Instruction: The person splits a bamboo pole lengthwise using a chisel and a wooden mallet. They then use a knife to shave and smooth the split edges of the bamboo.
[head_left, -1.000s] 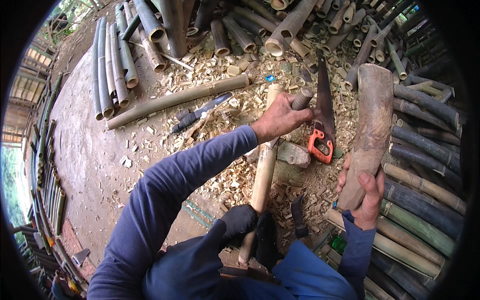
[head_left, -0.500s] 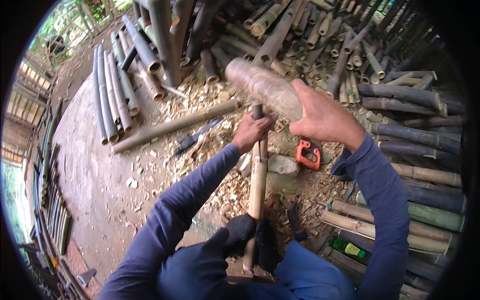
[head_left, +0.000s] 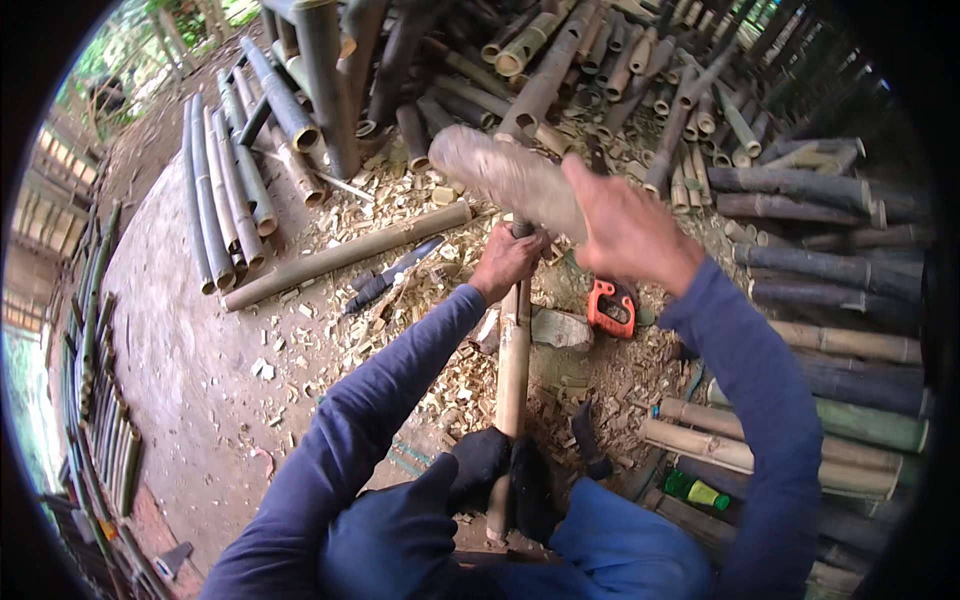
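My left hand (head_left: pixel 507 262) is wrapped round an upright chisel (head_left: pixel 521 229); its round dark top pokes out above the fist and its lower end is hidden. Below that fist a bamboo pole (head_left: pixel 513 375) runs toward me, pinned between my two dark-covered feet (head_left: pixel 483 468). In my right hand (head_left: pixel 640 228) is a thick wooden mallet (head_left: pixel 505 172), a stout log-like piece smeared by motion. The mallet is just above the chisel's top; whether they touch I cannot tell.
An orange-handled saw (head_left: pixel 611 308) lies by a stone (head_left: pixel 562 329). A dark-handled knife (head_left: pixel 392 275) rests among wood chips near a long bamboo pole (head_left: pixel 350 255). Cut bamboo (head_left: pixel 815 345) is stacked at right, with a green bottle (head_left: pixel 697 491) on it. More poles (head_left: pixel 225 190) lie far left.
The mallet and my right hand have shifted slightly left and down toward the chisel. My left hand stays closed round the chisel, nearly in place.
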